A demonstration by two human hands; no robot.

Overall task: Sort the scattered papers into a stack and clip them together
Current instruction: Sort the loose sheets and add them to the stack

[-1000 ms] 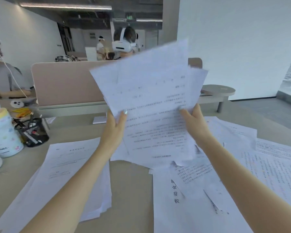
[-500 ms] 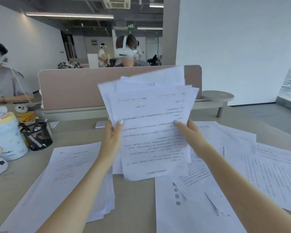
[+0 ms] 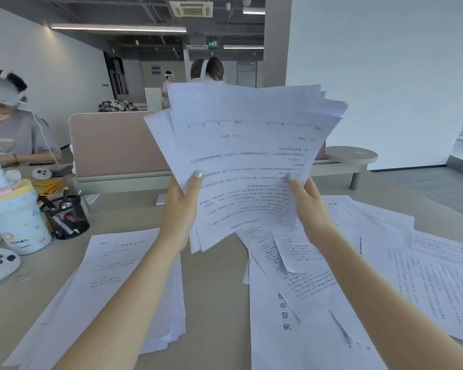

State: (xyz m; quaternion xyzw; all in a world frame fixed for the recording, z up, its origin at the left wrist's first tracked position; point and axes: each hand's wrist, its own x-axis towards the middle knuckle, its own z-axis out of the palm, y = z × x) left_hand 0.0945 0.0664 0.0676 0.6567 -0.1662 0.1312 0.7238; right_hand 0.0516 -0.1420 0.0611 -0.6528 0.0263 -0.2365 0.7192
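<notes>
above the desk [image 3: 214,289] both hands' fingers [image 3: 195,180] pinch the fanned papers [image 3: 246,161] (thumbs in front).

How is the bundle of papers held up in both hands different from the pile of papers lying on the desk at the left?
The held bundle is lifted off the desk, nearly upright; the left pile lies flat on the desk. The held bundle is gripped by the left hand and right hand; no hand grips the left pile. The held bundle's top edges fan out more. Both are white printed sheets, unclipped.
</notes>
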